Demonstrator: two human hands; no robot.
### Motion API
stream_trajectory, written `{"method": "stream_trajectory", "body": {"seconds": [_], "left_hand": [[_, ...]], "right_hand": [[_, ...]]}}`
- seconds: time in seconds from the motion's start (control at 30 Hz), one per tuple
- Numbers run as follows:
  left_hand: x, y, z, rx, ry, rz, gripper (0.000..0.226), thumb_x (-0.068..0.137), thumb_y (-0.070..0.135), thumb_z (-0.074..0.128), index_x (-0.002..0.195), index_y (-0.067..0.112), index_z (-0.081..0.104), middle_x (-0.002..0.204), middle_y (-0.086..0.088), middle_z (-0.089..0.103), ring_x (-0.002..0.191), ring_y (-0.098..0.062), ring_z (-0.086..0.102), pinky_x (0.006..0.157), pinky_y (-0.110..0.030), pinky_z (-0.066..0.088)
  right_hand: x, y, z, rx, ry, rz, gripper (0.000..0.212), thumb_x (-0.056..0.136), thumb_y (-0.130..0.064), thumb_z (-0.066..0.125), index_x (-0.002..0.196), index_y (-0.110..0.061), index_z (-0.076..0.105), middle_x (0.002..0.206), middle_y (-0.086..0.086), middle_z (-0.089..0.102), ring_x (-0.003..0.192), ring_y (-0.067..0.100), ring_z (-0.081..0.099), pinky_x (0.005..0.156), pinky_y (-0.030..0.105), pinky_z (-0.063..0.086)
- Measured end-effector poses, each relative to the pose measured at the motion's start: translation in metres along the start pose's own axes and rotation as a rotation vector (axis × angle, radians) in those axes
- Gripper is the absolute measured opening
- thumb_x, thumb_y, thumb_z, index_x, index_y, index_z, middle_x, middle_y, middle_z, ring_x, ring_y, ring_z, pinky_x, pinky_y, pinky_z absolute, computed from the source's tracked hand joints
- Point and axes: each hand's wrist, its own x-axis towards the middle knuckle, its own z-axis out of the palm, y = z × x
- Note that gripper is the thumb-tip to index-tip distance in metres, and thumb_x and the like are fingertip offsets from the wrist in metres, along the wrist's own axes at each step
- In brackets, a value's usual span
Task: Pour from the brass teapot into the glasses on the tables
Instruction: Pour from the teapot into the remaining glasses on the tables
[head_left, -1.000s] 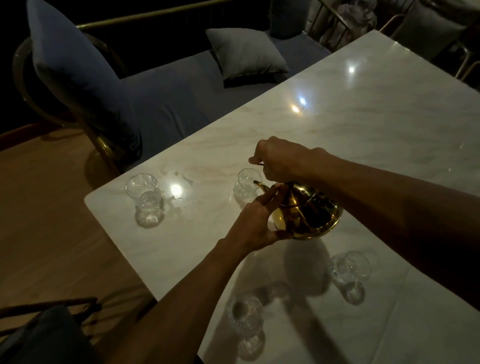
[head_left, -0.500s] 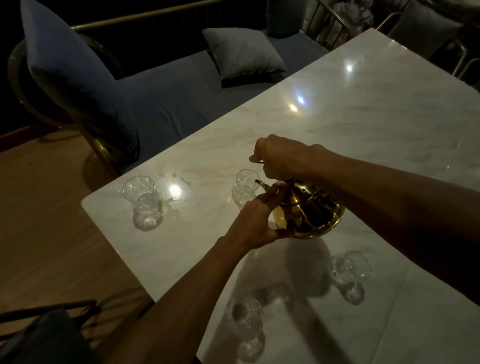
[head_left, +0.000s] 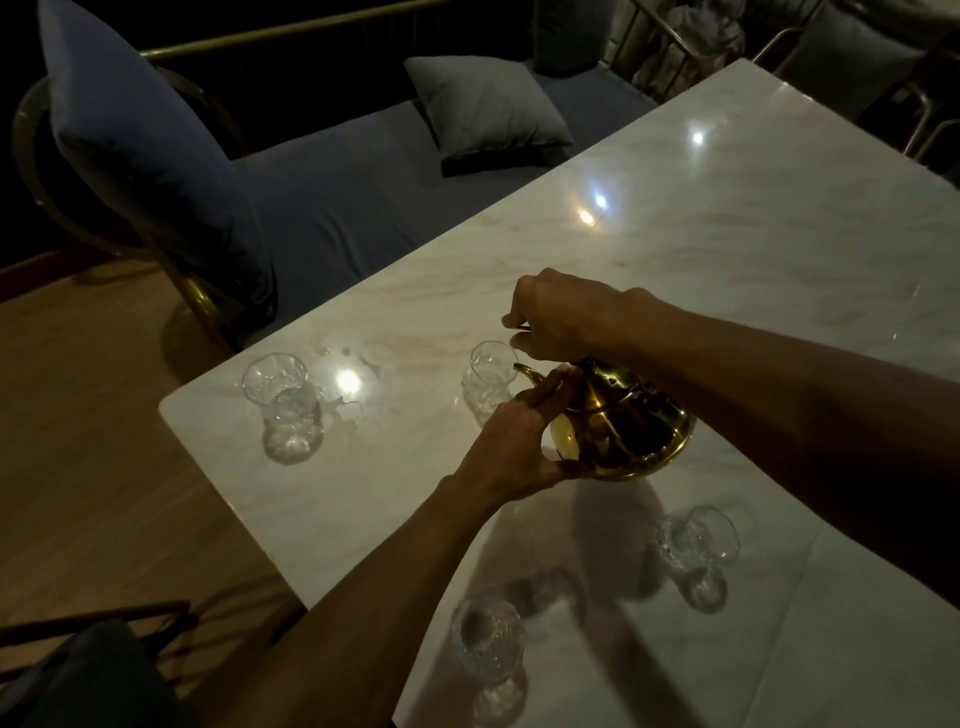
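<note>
1. The nearest glass (head_left: 485, 644) and the right glass (head_left: 696, 540) look unfilled, so both are probably still to do.
2. The left hand (head_left: 519, 441) cradles the teapot (head_left: 623, 426), the right hand (head_left: 561, 317) grips its handle, and the spout is at the middle glass (head_left: 488, 366).
3. The far glass's (head_left: 275, 382) level is unclear.

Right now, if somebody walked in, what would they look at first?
The shiny brass teapot comes first, held above the white marble table with its spout tipped toward the rim of a glass. The right hand grips its handle from above, and the left hand holds its side. Three more glasses stand on the table, one near the left corner and two nearer the camera.
</note>
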Motion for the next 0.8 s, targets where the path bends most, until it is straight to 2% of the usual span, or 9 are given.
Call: {"method": "stream_trajectory", "body": {"seconds": [0.07, 0.23, 0.37, 0.8], "left_hand": [[0.0008, 0.001, -0.0003, -0.006, 0.005, -0.007, 0.111, 0.071, 0.043, 0.087, 0.157, 0.021, 0.021, 0.154, -0.007, 0.043, 0.138, -0.031, 0.045, 0.111, -0.04, 0.036], [0.0021, 0.0013, -0.0014, -0.003, -0.001, -0.02, 0.113, 0.071, 0.044, 0.087, 0.158, 0.02, 0.02, 0.154, -0.007, 0.043, 0.138, -0.031, 0.045, 0.112, -0.042, 0.036], [0.0021, -0.0001, -0.003, 0.0, 0.005, -0.011, 0.113, 0.07, 0.045, 0.087, 0.158, 0.02, 0.021, 0.153, -0.008, 0.045, 0.136, -0.032, 0.047, 0.11, -0.04, 0.037], [-0.0001, 0.0029, -0.0052, 0.012, -0.015, -0.004, 0.11, 0.071, 0.044, 0.086, 0.157, 0.021, 0.021, 0.156, -0.005, 0.039, 0.138, -0.032, 0.046, 0.11, -0.042, 0.038]], "right_hand": [[0.0005, -0.0004, -0.0001, -0.005, 0.01, -0.003, 0.04, 0.091, -0.023, 0.061, 0.127, -0.006, 0.059, 0.12, 0.009, 0.067, 0.099, 0.026, 0.066, 0.079, 0.031, 0.053], [0.0065, 0.0012, 0.0016, -0.042, 0.019, 0.014, 0.034, 0.091, -0.02, 0.058, 0.122, -0.006, 0.063, 0.111, 0.01, 0.07, 0.079, 0.02, 0.062, 0.078, 0.032, 0.057], [0.0086, 0.0014, 0.0022, -0.042, 0.02, 0.003, 0.034, 0.091, -0.019, 0.06, 0.121, -0.004, 0.063, 0.112, 0.01, 0.07, 0.089, 0.025, 0.068, 0.082, 0.038, 0.058], [0.007, -0.0014, 0.0043, -0.03, 0.01, 0.025, 0.033, 0.091, -0.018, 0.06, 0.12, -0.003, 0.064, 0.109, 0.01, 0.071, 0.088, 0.026, 0.068, 0.081, 0.037, 0.058]]}}
